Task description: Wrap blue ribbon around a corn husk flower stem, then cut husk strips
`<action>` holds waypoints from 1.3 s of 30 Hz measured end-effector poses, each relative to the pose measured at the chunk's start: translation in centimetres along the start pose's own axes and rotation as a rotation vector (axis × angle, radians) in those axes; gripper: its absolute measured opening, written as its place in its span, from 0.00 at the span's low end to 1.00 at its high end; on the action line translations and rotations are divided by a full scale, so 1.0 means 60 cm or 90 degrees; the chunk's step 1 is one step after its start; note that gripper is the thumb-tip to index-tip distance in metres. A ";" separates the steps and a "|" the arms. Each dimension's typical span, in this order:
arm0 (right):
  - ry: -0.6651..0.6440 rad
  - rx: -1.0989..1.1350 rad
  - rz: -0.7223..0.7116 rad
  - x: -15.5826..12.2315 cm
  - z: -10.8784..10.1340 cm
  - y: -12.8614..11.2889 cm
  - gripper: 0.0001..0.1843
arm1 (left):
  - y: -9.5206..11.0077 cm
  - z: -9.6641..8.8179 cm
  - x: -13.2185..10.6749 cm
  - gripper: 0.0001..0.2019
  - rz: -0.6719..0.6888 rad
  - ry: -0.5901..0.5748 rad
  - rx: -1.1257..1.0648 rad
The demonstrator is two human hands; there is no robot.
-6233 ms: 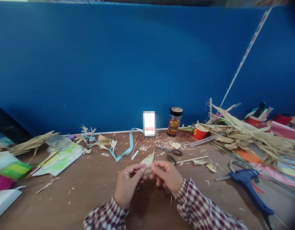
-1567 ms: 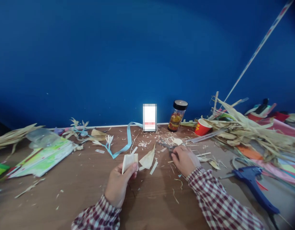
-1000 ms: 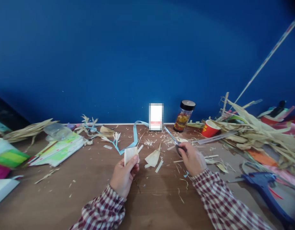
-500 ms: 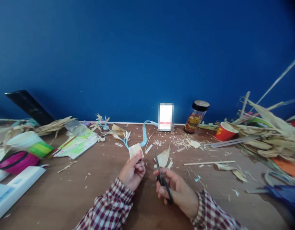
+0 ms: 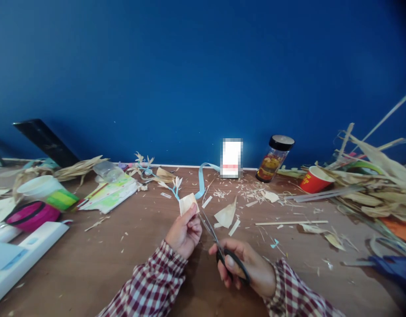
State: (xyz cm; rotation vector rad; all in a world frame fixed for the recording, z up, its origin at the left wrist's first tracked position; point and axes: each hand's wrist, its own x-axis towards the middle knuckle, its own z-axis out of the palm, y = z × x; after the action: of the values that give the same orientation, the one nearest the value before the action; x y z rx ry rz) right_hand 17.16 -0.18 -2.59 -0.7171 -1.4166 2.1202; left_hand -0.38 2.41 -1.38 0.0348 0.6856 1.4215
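Note:
Pinched in my left hand [image 5: 185,231] is a pale, roughly square piece of corn husk [image 5: 188,204], held upright between thumb and fingers. My right hand [image 5: 244,266] is closed round the black handles of a pair of scissors [image 5: 211,230]. Their blades are slightly apart and point up and left, with the tips close to the lower right edge of the piece. Whether they touch it I cannot tell. Behind the piece lies a small husk flower with a blue stem [image 5: 175,188], and a light blue ribbon [image 5: 201,180] curves beside it.
Husk scraps [image 5: 226,215] and a thin stick [image 5: 291,223] lie on the brown table. A lidded jar [image 5: 271,165], a red paper cup [image 5: 315,179] and piled husks [image 5: 368,198] stand right. A glue gun [image 5: 393,273] is at far right; a white power strip [image 5: 34,255] and pink pouch [image 5: 33,215] left.
The scissors have swung leftward from near upright, bringing their tips toward the husk piece, and their blades have parted. My left hand keeps its hold. The whole view has shifted slightly.

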 end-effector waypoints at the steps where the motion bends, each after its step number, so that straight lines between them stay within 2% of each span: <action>1: -0.002 -0.001 -0.001 0.000 0.000 0.000 0.28 | 0.001 0.000 0.000 0.06 -0.002 -0.001 -0.001; 31: 0.006 -0.003 0.011 0.000 -0.002 -0.003 0.30 | 0.002 0.003 -0.006 0.06 -0.027 -0.016 0.001; 39: 0.010 0.013 0.005 0.001 -0.002 -0.001 0.31 | -0.006 0.005 -0.009 0.07 -0.031 -0.018 0.000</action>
State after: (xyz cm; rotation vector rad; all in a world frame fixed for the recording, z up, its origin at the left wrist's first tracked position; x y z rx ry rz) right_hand 17.17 -0.05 -2.59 -0.7311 -1.3829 2.1270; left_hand 0.09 1.95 -1.04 0.0383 0.6601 1.3722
